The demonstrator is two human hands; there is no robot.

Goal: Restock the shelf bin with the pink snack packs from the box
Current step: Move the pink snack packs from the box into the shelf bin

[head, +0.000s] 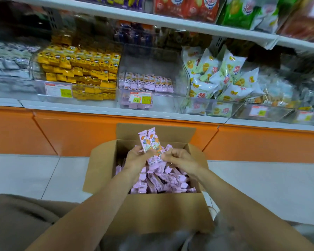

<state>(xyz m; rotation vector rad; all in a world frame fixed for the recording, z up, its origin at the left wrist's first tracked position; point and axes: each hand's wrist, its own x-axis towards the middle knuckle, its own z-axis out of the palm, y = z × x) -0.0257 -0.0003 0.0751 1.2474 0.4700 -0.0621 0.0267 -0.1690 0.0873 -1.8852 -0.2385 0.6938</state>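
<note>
Two pink snack packs (149, 140) stand up tall, side by side, just above the open box (149, 207). Their picture sides face up, likely so they can be lined up neatly before they go in the bin.

The left hand (136, 157) has its fingers curled round their bottom ends. The right hand (179, 157) comes in from 3 o'clock and seems to pinch the same bunch low down. So the hands are close together, both holding the packs. Both arms reach forward over the near wall of the box.

Under the hands lies a big heap (163, 180) of more pink packs. The shelf bin (152, 57) is at 12 o'clock from the box, up on the shelf. It is see-through, with only a low row of pink packs at its front, so it has lots of room. Yellow packs (80, 66) sit at 10 o'clock and white bags (223, 77) at 2 o'clock.
</note>
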